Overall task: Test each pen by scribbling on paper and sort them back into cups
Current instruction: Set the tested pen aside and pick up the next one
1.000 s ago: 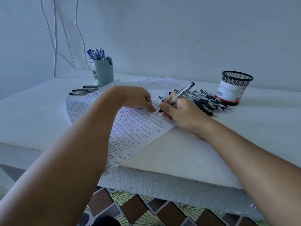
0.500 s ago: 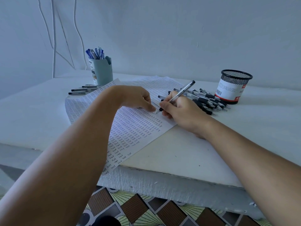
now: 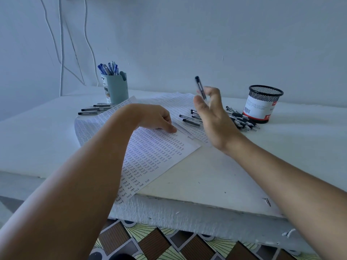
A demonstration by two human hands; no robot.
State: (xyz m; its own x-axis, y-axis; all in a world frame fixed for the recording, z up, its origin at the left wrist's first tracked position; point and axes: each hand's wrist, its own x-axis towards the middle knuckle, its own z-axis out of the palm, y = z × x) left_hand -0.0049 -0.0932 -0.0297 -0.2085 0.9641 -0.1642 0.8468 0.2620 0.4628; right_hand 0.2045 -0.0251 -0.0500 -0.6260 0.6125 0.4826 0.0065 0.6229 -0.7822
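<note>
My right hand (image 3: 212, 117) is raised above the table and pinches a clear pen with a black cap (image 3: 200, 88), held nearly upright and blurred. My left hand (image 3: 155, 117) rests on the sheet of paper (image 3: 150, 152), which is covered in rows of small scribbled words. A pile of black pens (image 3: 238, 119) lies behind my right hand, beside the black mesh cup (image 3: 262, 103). A grey-green cup (image 3: 117, 88) at the back left holds several blue pens (image 3: 109, 68).
Three black pens (image 3: 93, 109) lie on the table left of the grey-green cup. White cables (image 3: 62, 44) hang down the wall at the back left. The table's rough front edge (image 3: 187, 212) runs below the paper, with patterned floor tiles (image 3: 159, 244) beneath.
My right hand has lifted off the paper and swung the pen from a writing slant to nearly upright. My left hand stays on the sheet.
</note>
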